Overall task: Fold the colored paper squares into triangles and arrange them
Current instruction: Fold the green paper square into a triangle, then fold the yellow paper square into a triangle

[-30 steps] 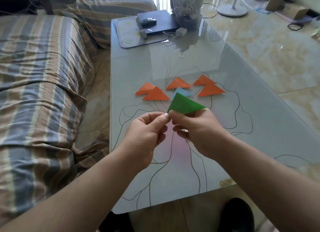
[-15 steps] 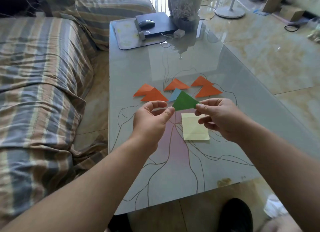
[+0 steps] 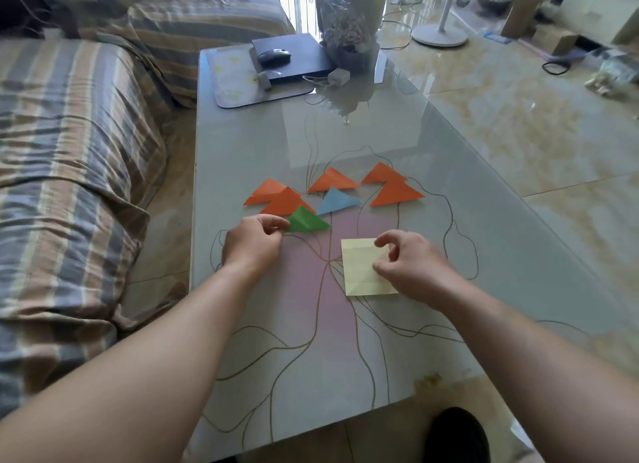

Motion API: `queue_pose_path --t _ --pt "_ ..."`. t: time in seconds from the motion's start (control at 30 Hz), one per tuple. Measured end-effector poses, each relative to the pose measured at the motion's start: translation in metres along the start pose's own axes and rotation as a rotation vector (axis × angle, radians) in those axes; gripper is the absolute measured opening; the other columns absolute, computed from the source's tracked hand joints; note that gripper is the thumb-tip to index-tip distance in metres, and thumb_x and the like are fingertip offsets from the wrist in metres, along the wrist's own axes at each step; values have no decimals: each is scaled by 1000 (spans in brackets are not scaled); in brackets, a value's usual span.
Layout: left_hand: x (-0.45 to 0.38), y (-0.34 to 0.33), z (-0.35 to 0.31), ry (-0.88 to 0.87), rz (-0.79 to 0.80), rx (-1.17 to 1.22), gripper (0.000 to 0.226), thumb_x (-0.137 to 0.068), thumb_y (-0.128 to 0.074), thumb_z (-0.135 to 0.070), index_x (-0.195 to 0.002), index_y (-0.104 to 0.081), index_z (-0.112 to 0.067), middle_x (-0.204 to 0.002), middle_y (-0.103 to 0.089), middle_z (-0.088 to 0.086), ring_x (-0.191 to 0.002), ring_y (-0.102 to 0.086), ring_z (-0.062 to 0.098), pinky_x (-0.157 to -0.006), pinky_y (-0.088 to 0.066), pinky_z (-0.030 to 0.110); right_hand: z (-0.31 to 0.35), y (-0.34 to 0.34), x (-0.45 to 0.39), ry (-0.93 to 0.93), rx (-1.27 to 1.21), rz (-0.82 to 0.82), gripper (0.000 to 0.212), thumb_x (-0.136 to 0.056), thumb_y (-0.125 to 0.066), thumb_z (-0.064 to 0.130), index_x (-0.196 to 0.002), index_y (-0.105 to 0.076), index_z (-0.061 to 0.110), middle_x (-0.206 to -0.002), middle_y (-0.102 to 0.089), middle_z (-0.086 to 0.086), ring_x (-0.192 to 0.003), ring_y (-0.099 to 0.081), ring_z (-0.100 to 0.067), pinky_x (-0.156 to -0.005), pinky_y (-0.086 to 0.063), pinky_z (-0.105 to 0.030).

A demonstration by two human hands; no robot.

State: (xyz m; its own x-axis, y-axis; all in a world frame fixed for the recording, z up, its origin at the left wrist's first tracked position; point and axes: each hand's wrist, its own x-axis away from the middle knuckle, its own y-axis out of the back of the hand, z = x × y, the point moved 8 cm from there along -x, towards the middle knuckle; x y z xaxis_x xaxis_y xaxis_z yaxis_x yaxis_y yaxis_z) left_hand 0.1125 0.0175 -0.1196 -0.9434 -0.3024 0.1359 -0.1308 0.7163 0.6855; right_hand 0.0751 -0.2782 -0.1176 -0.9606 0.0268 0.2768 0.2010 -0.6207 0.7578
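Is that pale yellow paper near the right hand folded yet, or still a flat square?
Still spread flat. The yellow paper lies as a full square on the table, showing only faint crease lines; the right hand reaches over its edge.

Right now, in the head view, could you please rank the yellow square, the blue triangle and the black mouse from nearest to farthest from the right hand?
1. Yellow square: partly under the right hand, on the near table.
2. Blue triangle: farther back and to the left, among the orange triangles.
3. Black mouse: at the table's far end, on the dark laptop.

Five orange triangles (image 3: 396, 193) — one blue (image 3: 337, 201)
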Motion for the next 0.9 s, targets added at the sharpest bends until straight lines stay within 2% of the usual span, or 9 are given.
queue_pose_path --t 0.2,0.27,0.33,0.4,0.47,0.53,0.6,0.77,0.9 --pt "-7 -9 -6 -52 10 -129 19 -91 -68 -45 -79 -70 -60 -102 -75 -22 -109 -65 16 -96 -56 38 5 -2 0 11 77 -5 38 -86 -65 39 -124 -62 38 -105 -57 6 -93 -62 -17 -80 -56 -36" --pt "-5 -10 -12 -106 -15 -113 14 -92 -67 -46 -89 -70 -60 -117 -71 -14 -117 -60 22 -100 -53 43 5 0 1 -4 75 -14 40 -88 -64 36 -128 -60 38 -108 -54 5 -93 -60 -17 -79 -56 -36" --pt "1 -13 -23 -178 -22 -164 13 -95 -64 -47 -105 -73 -50 -123 -64 -5 -119 -56 25 -102 -51 44 4 3 1 -43 64 -45 45 -89 -61 34 -134 -56 34 -114 -52 1 -99 -58 -21 -85 -56 -39" --pt "9 -27 -35 -257 52 -206 23 -96 -63 -50 -112 -75 -38 -117 -67 -4 -114 -61 22 -96 -53 40 3 4 0 -91 76 -68 45 -89 -58 33 -134 -54 28 -118 -49 -2 -103 -56 -26 -91 -54 -42" --pt "26 -51 -48 -298 211 -252 40 -91 -64 -59 -121 -72 -33 -116 -67 -4 -111 -64 19 -94 -55 37 3 1 0 -116 107 -58 41 -89 -56 32 -129 -56 26 -119 -49 -4 -104 -55 -28 -92 -53 -41" --pt "43 -71 -58 -317 333 -383 70 -80 -70 -71 -137 -61 -32 -127 -58 1 -122 -55 21 -103 -50 40 6 -4 3 -119 110 -21 46 -86 -56 32 -132 -57 29 -125 -50 -5 -109 -57 -30 -94 -55 -43" --pt "55 -81 -65 -319 384 -482 87 -70 -79 -71 -144 -52 -32 -135 -47 3 -130 -43 25 -107 -44 41 9 -8 6 -110 85 18 53 -82 -58 32 -134 -59 35 -127 -50 -3 -113 -57 -29 -92 -57 -44" --pt "64 -82 -70 -295 401 -448 74 -66 -86 -63 -129 -60 -34 -130 -42 3 -129 -37 26 -108 -44 45 9 -11 10 -103 -41 38 60 -72 -57 27 -130 -61 42 -121 -55 -1 -110 -58 -29 -86 -61 -45" --pt "74 -79 -69 -318 432 -445 61 -69 -84 -59 -122 -66 -35 -120 -46 0 -122 -40 23 -106 -45 42 6 -9 13 -92 -114 20 60 -79 -48 12 -131 -59 41 -117 -53 1 -111 -57 -27 -92 -58 -46"
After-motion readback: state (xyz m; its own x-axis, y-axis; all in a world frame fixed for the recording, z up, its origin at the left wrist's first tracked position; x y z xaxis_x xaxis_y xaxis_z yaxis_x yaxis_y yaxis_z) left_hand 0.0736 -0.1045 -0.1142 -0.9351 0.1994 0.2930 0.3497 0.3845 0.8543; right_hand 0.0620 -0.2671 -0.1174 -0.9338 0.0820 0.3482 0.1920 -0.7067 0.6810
